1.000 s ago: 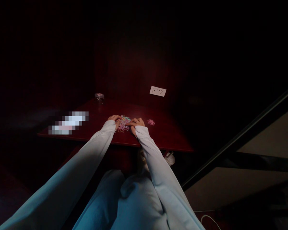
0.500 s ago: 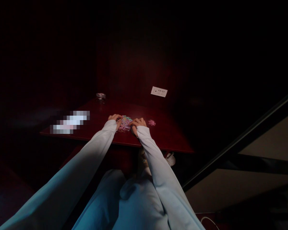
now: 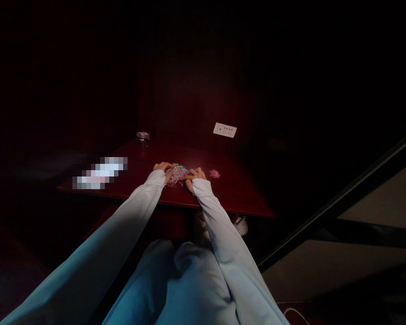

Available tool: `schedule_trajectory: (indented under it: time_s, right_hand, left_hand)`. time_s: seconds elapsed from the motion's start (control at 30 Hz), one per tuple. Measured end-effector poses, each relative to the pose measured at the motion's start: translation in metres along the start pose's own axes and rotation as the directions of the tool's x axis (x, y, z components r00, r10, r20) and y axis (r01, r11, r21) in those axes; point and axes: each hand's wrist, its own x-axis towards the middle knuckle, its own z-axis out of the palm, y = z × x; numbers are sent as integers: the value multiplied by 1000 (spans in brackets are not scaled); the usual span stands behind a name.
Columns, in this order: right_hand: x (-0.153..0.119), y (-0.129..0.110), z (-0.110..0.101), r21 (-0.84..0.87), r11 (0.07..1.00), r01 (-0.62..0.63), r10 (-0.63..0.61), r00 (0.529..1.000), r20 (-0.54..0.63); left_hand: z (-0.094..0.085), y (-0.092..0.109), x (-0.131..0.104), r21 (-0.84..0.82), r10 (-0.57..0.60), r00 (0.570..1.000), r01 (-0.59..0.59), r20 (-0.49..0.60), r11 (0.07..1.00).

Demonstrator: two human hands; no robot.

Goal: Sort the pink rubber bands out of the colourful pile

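A small pile of pastel-coloured loops [image 3: 176,174], pink, green and yellow, lies on a dark red table [image 3: 237,194]. My left hand [image 3: 163,169] rests on the pile's left side, fingers curled into it. My right hand [image 3: 193,175] presses on the pile's right side, fingers bent over the loops. Whether either hand actually grips a loop is too small and dim to tell. Both arms wear pale blue sleeves. A separate little pink cluster [image 3: 214,173] lies on the table just right of my right hand.
A small glass jar with a lid [image 3: 142,136] stands at the table's far left corner. A white socket plate [image 3: 224,130] is on the dark wall behind. A blurred pale object [image 3: 99,173] lies on the table's left part. A white shoe [image 3: 241,225] shows below the table edge.
The hands have stayed on the pile, with only slight finger shifts. The view has drifted a little.
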Motion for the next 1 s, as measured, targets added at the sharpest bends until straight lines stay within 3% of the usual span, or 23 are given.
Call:
schedule_trajectory:
  time_s: [1.0]
  right_hand:
    - [0, 4, 2, -12, 999, -51, 51, 999, -18]
  left_hand:
    - [0, 0, -1, -9, 12, 1000, -12, 2, 1000]
